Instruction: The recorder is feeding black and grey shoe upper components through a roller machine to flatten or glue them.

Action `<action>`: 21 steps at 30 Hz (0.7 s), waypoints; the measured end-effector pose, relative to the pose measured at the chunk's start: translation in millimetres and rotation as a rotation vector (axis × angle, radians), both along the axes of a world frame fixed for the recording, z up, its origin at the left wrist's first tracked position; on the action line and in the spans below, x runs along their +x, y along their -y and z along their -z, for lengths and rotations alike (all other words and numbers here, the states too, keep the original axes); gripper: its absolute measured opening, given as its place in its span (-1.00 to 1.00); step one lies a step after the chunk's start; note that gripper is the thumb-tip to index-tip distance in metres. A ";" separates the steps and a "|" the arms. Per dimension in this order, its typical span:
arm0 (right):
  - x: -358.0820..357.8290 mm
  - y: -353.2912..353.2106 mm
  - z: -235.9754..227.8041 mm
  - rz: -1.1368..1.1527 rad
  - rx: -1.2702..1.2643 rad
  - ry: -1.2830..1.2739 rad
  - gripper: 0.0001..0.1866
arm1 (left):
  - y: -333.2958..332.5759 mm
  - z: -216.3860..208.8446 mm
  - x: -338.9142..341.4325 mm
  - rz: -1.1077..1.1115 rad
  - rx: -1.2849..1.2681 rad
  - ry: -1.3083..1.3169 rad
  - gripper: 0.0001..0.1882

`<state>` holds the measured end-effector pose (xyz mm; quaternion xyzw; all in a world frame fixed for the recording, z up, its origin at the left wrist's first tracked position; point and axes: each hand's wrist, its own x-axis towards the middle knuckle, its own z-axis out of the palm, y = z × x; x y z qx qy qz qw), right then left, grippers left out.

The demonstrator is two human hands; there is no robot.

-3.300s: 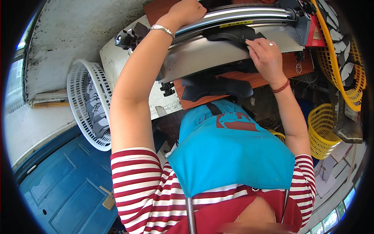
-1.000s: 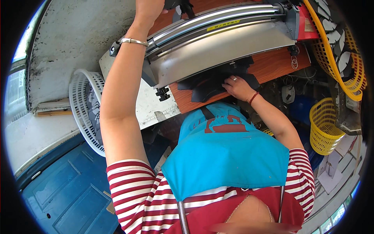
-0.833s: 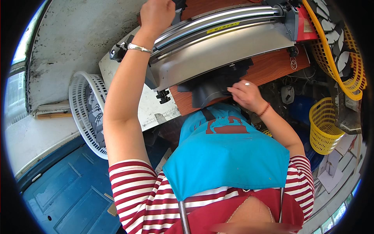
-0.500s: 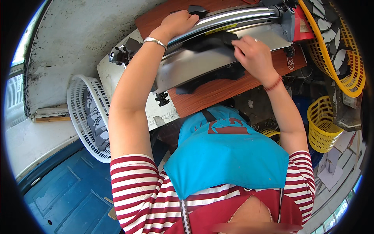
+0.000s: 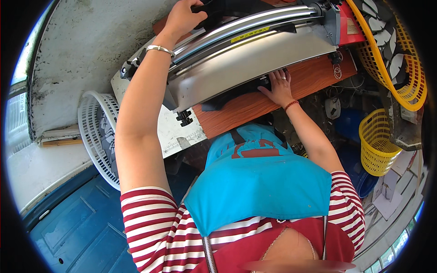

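Observation:
Beyond the roller of a metal-topped machine (image 5: 255, 57), my left hand (image 5: 183, 19) is partly cut off by the upper edge. Its curled fingers and thumb are around the edge of a thin black sheet piece (image 5: 216, 8). In front of the machine, my right hand (image 5: 279, 88) lies with fingers spread at the right part of another black sheet piece (image 5: 232, 96). That piece rests on the brown wooden board (image 5: 255, 111), partly under the metal plate's front edge. A small black tip (image 5: 289, 30) shows at the roller's near side.
A white basket (image 5: 98, 136) of dark cut pieces stands at the left. At the upper right is a yellow basket (image 5: 380, 59) of grey and black pieces, with a second yellow basket (image 5: 380, 154) below it. Black knobs (image 5: 184, 118) project from the machine's front left.
The black piece on the plate has gone into the roller, with only a tip showing. My right hand has dropped to the wooden board; my left hand has moved farther back and left.

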<state>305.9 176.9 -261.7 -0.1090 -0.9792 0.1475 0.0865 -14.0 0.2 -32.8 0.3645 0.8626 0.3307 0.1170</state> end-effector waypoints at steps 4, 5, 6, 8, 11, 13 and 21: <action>-4.3 9.1 -6.3 -0.091 0.010 0.072 -0.33 | 24.2 11.7 -9.7 -0.074 0.033 0.055 -0.85; -2.6 7.2 -4.2 -0.096 0.010 0.066 -0.33 | 29.1 19.8 -17.9 -0.039 0.086 0.037 -0.78; 6.6 6.1 -1.6 -0.137 0.030 0.005 -0.35 | 28.2 19.3 -15.5 -0.037 0.054 0.007 -0.78; 20.1 2.8 3.4 -0.181 0.052 -0.055 -0.37 | 25.1 19.2 -10.1 -0.049 0.064 0.012 -0.78; 33.4 4.1 -3.1 -0.215 0.005 -0.007 -0.39 | 29.7 20.8 -7.4 -0.056 0.058 0.011 -0.78; 47.4 4.2 -4.0 -0.235 -0.020 -0.002 -0.41 | 26.3 9.3 3.2 -0.043 0.043 0.011 -0.77; 53.4 4.6 -24.5 -0.310 -0.110 -0.028 -0.42 | 27.0 -21.2 33.1 -0.173 0.004 0.089 -0.89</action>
